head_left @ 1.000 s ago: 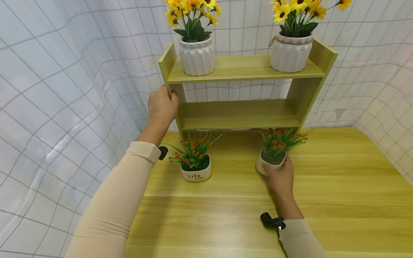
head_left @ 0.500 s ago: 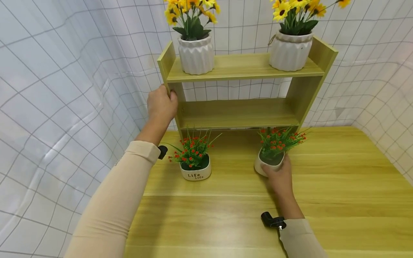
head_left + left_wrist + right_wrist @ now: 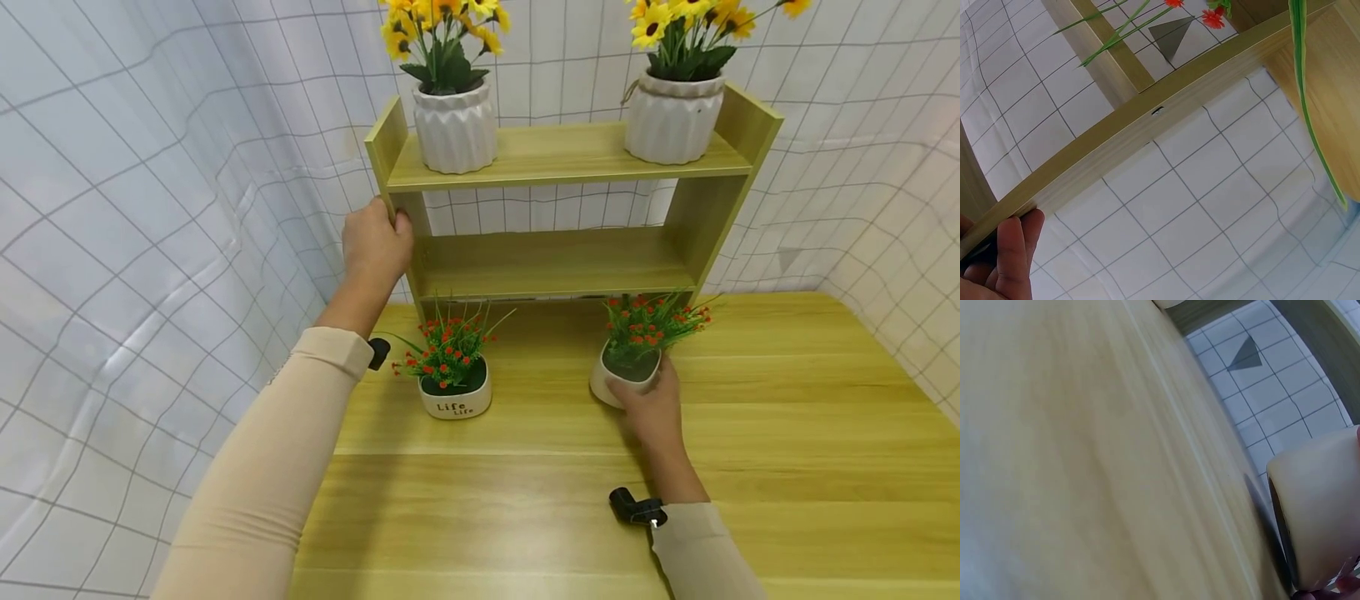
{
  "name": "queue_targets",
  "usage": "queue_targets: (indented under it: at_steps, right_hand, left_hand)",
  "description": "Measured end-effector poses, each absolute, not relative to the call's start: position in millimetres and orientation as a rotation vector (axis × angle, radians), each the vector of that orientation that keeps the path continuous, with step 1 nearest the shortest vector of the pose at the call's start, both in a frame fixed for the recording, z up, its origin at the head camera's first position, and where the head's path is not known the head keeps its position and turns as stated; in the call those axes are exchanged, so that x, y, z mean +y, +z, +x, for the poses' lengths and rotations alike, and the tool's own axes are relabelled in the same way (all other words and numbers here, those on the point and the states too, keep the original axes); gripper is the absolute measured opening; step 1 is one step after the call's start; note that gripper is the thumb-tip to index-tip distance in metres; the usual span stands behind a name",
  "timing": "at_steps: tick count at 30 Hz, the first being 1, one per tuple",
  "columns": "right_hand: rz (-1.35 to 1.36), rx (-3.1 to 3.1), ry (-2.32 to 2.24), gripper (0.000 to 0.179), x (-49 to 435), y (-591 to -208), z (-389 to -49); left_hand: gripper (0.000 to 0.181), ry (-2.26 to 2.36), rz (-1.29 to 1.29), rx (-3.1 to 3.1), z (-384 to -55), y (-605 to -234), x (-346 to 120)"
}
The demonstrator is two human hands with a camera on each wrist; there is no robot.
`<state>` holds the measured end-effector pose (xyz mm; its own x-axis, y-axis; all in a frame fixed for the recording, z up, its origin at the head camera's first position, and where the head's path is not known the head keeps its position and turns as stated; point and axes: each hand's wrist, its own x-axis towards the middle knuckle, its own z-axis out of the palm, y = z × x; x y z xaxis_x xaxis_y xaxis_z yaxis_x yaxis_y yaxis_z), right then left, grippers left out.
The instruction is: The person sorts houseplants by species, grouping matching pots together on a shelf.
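My left hand (image 3: pixel 377 242) grips the left side panel of a two-tier wooden shelf (image 3: pixel 562 262); in the left wrist view its fingertips (image 3: pixel 1011 250) press along the panel's edge. On the right, my right hand (image 3: pixel 654 407) holds a white oval flowerpot (image 3: pixel 606 382) of green grass and small red flowers, thumb at the front and fingers round the right side. That pot tilts before the shelf's lower right; in the right wrist view its base stands off the tabletop at an angle. A matching pot (image 3: pixel 456 405) lettered "Life" stands upright on the left.
Two ribbed white pots of yellow sunflowers, one left (image 3: pixel 455 129) and one right (image 3: pixel 673 121), stand on the shelf's top board. The wooden table (image 3: pixel 480 508) runs back to a white grid-patterned curtain (image 3: pixel 135 250) at the sides and rear.
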<state>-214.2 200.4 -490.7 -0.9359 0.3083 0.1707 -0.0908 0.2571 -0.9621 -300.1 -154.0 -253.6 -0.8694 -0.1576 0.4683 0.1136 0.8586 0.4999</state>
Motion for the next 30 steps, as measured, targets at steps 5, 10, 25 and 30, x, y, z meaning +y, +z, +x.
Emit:
queue_targets:
  at_steps: [5, 10, 25, 30]
  right_hand:
    - [-0.167, -2.222, 1.716, 0.093, 200.8, -489.9, -214.0]
    - [-0.205, -2.247, 1.764, 0.098, 201.1, -490.4, -212.3]
    - [-0.283, -2.258, 1.764, 0.101, 204.7, -485.9, -200.7]
    - [-0.254, -2.236, 1.778, 0.101, 204.1, -479.8, -190.3]
  left_hand:
    - [0.033, -0.730, 0.049, -2.529, -299.5, -253.7, -154.0]
    - [0.033, -0.727, 0.045, -2.526, -299.2, -253.7, -154.0]
    - [0.033, -0.730, 0.048, -2.534, -299.6, -253.0, -153.3]
    - [0.033, -0.726, 0.046, -2.524, -299.3, -253.1, -153.6]
